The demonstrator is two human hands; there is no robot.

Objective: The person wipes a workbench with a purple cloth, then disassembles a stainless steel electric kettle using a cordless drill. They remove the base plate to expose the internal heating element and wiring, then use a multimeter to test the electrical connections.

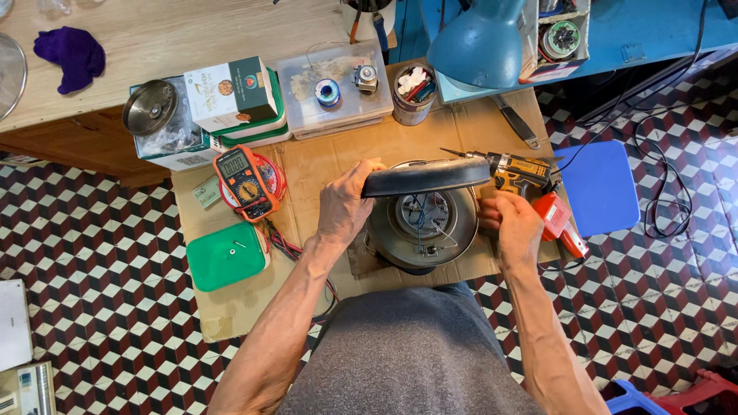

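Hands lifting a dark round cover off an opened appliance.
Our left hand (344,201) and right hand (509,223) close on the dark cover (425,177), tilting it clear so the metal base (421,230) and its wiring show.

2 hands (344,206) gripping black cover (425,177), open appliance (421,229)

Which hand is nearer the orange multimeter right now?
Left. The left hand grips the dark round cover just right of the multimeter; the right hand is farther off, across the appliance.

Bright, even daylight, soft short shadows, sharp focus throughout, slight wide-angle bending at the edges.
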